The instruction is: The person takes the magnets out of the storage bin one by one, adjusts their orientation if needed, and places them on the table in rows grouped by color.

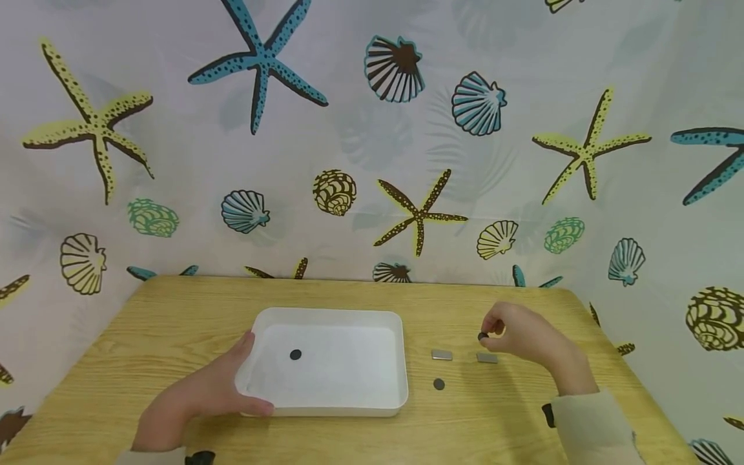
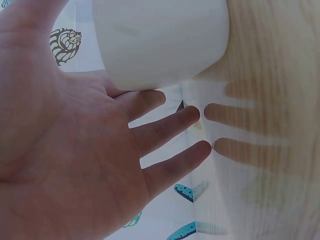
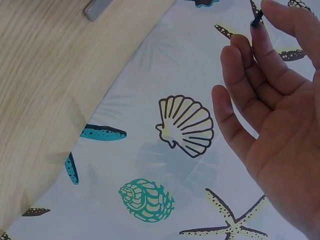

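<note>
My left hand (image 1: 212, 387) holds the left end of a shallow white tray (image 1: 325, 411), its thumb at the front corner and a finger along the side. In the left wrist view the tray's wall (image 2: 160, 45) sits between thumb and index finger, the other fingers spread below. A black disc (image 1: 296, 354) lies inside the tray. Over the table at right, my right hand (image 1: 523, 332) pinches a small black disc (image 1: 483, 336) between thumb and index fingertip; the right wrist view shows this disc (image 3: 257, 19) edge-on.
Two small grey rectangular bars, a left one (image 1: 442, 355) and a right one (image 1: 487, 358), lie on the wooden table (image 1: 349, 445) right of the tray. A dark grey disc (image 1: 438, 384) lies in front of them. Cloth printed with shells and starfish (image 1: 407, 142) hangs behind the table.
</note>
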Motion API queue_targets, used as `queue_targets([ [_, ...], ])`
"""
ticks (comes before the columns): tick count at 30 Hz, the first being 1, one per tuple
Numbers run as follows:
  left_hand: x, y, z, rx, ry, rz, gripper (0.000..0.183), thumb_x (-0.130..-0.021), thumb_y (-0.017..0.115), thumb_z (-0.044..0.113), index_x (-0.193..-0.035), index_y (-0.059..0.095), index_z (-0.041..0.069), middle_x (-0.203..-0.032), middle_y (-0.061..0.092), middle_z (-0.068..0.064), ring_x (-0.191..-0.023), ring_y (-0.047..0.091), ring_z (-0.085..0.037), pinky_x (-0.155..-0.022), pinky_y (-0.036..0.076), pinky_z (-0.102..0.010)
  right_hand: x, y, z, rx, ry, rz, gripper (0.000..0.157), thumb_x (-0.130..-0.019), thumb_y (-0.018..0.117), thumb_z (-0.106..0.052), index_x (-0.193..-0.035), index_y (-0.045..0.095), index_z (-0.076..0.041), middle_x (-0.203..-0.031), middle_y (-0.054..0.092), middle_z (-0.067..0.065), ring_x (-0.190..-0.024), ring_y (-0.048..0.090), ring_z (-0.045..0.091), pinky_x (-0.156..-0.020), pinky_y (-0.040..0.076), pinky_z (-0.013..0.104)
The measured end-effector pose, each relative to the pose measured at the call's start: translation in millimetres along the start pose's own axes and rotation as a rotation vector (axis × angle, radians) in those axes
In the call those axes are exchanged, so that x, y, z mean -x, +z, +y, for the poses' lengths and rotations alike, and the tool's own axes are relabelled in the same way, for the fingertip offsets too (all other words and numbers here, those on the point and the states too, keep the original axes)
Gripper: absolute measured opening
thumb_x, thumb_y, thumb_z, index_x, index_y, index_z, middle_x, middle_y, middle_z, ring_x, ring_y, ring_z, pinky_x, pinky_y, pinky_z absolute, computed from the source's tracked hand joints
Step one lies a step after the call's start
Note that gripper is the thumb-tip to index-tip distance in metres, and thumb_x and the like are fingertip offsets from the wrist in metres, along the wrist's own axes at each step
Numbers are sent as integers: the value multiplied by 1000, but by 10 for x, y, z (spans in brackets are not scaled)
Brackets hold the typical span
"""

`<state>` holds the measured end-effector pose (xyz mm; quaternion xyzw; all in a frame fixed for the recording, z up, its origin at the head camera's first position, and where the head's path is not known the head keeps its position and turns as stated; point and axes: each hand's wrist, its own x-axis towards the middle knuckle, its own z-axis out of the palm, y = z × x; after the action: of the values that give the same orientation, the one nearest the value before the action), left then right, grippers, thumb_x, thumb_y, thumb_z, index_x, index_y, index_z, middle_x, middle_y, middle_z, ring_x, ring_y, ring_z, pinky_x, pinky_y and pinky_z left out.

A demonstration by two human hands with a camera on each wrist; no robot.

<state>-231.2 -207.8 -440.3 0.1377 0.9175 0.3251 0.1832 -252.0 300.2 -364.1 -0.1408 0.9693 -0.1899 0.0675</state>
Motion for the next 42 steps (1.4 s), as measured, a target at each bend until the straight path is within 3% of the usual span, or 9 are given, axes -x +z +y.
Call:
queue_targets([
  [11, 27, 10, 8, 14, -18, 0, 142, -75, 89, 52, -160, -6, -10, -168, -2, -37, -154, 11, -58, -121, 20, -73, 13, 144, 10, -20, 0, -14, 15, -89, 81, -21, -96, 71, -12, -96, 68, 0, -89, 59, 15, -84, 55, 38],
  [28, 8, 10, 16, 32, -36, -10, 142, -76, 89, 52, -161, -7, -8, -169, -3, -35, -155, 11, -57, -122, 19, -72, 25, 536, 159, -33, 9, -90, 12, -89, 80, -17, -96, 72, -13, -94, 70, -3, -85, 61, 10, -81, 57, 35],
  [36, 4, 9, 43, 31, -63, -12, 143, -75, 88, 55, -161, -8, -6, -169, -3, -34, -154, 12, -56, -122, 19, -73, 43, 682, 153, 13, -59, -110, 10, -87, 82, -17, -90, 72, -15, -88, 67, -6, -76, 56, 8, -70, 51, 26],
  [42, 19, 7, 30, 24, -48, -12, 143, -75, 89, 54, -161, -7, -8, -169, -2, -35, -154, 13, -57, -121, 20, -72, 47, 735, 161, -19, -44, -150, 10, -87, 82, -17, -90, 72, -15, -89, 66, -5, -77, 56, 9, -70, 50, 28],
])
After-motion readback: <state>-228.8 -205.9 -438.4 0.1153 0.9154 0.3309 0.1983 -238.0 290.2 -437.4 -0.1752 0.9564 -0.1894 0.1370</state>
